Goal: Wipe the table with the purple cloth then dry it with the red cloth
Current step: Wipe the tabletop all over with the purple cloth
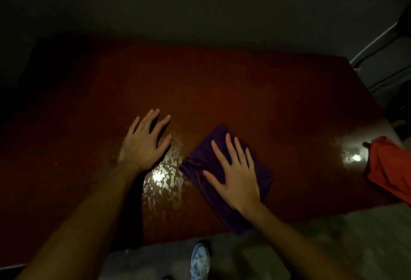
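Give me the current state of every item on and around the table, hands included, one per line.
purple cloth: folded, flat on the table, pressed under the right hand.
right hand: fingers straight, palm down on the purple cloth.
left hand: fingers spread, flat on the bare table.
red cloth: bunched at the table's right edge, untouched.
table: wet droplets glinting between the hands.
shoe: on the floor below the near edge.

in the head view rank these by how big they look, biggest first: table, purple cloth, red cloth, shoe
1. table
2. purple cloth, partly under the right hand
3. red cloth, cut off by the frame edge, so its rank is unsure
4. shoe, farther from the camera
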